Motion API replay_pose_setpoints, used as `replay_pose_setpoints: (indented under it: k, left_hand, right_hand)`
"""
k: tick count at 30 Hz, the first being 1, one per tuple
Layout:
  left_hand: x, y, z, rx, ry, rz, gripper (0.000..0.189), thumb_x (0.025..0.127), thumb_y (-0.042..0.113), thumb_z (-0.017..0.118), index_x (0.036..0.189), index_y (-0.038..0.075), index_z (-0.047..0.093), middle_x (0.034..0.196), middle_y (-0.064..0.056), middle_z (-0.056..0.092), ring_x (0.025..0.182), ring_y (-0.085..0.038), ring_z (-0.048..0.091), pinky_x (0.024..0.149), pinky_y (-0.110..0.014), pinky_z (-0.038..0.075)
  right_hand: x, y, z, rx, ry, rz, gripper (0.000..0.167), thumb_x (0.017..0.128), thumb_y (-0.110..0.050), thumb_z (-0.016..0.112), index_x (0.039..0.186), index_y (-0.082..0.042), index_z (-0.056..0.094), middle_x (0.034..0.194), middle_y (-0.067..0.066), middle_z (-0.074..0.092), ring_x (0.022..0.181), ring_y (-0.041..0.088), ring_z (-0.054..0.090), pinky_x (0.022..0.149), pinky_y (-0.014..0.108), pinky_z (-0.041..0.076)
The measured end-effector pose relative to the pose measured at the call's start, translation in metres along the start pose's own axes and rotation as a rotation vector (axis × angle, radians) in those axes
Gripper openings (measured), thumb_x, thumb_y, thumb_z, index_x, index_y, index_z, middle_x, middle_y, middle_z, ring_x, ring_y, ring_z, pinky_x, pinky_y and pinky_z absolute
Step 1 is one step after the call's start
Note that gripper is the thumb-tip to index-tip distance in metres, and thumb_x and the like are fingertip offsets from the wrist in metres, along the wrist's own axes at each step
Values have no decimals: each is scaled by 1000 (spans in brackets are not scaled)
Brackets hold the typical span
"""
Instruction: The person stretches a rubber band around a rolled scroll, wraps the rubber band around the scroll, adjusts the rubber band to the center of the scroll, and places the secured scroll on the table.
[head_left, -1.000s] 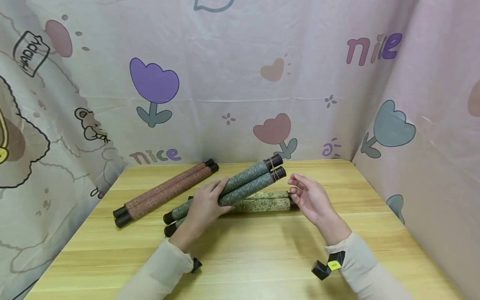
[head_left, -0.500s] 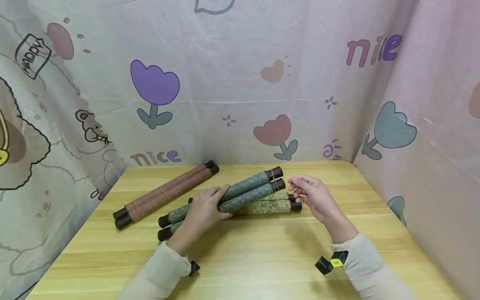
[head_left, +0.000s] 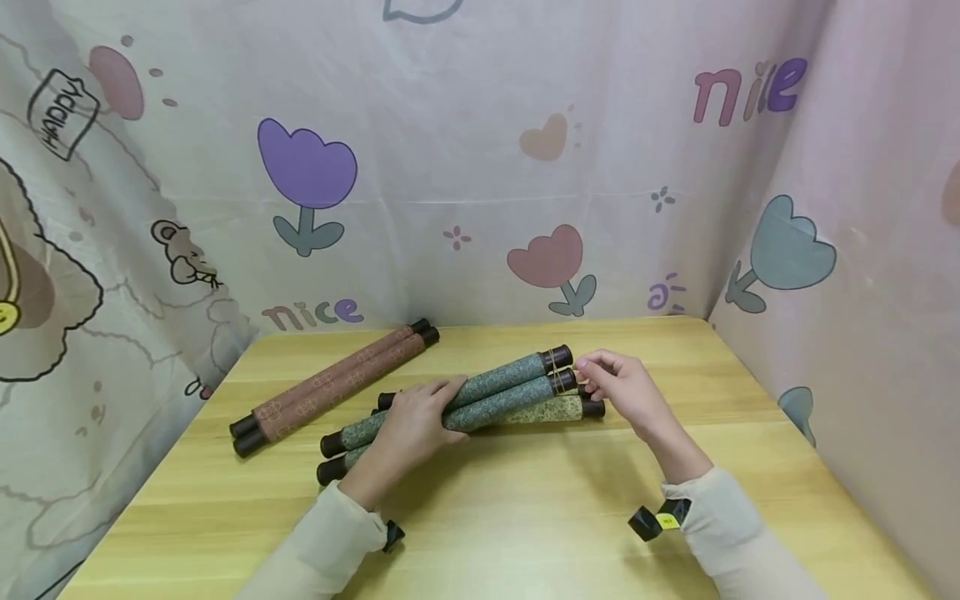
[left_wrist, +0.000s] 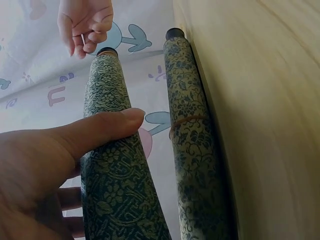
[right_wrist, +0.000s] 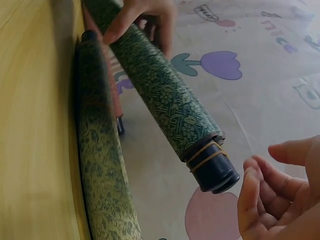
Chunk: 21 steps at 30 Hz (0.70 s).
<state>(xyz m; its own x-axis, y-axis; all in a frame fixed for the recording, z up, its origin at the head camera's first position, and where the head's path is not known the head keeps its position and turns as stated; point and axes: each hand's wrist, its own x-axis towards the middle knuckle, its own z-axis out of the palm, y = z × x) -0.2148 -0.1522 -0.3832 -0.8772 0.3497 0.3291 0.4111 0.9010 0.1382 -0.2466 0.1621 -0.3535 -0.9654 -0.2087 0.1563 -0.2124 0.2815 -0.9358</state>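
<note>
My left hand grips a pair of green-blue patterned scrolls round their middle, thumb across the near one in the left wrist view. The pair is tilted, its right end raised. A thin rubber band circles the dark end knobs there. Just right of those knobs is my right hand, fingers loosely bent and thumb apart from them, with nothing held. Beneath the green pair lies a yellow-green patterned pair of scrolls, partly hidden; a band goes round its middle.
A reddish-brown pair of scrolls with black ends lies slantwise at the left of the wooden table. Printed cloth hangs behind the table and along both sides.
The raised right end of the green pair has come down, held by my left hand, and lies closer over the yellow-green pair. My right hand stays beside that end, slightly shifted.
</note>
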Motion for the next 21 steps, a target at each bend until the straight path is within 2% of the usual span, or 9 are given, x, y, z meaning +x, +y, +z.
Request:
replay_pose_setpoints:
  k: [3,9,13,21]
  left_hand:
    - [3,5,0,-18,-14,-2,87,68,42,89,142,15,53,125,-11,62,111,-36,59,94,-58,45]
    - [5,12,4,-7,-30,37,86,68,42,89,141,15,53,124,-12,62,111,-35,59,92,-54,48]
    - [6,15,8,-4,-47,57,89,68,44,88,144,16,51,125,-12,62,112,-34,59,91,-52,50]
    - [-1,18,13,18,-69,76,92,67,45,88,145,15,50,126,-12,62,112,-35,59,92,-51,50]
  right_hand:
    - [0,-1,-1,-159,49,-45,28,100,-26,59,108,0,68,95,18,65,77,21,60,69,35,55]
    - [-3,-2,1,-464,161,-137,25,99,-32,59,105,-11,73,102,7,71,84,23,64,71,41,51]
    - [-3,0,4,-581,207,-182,23,98,-31,61,102,-13,74,104,5,70,83,22,64,74,44,51]
    - [-6,4,14,-732,239,-225,19,95,-29,64,95,-15,76,92,2,71,71,17,64,66,41,51]
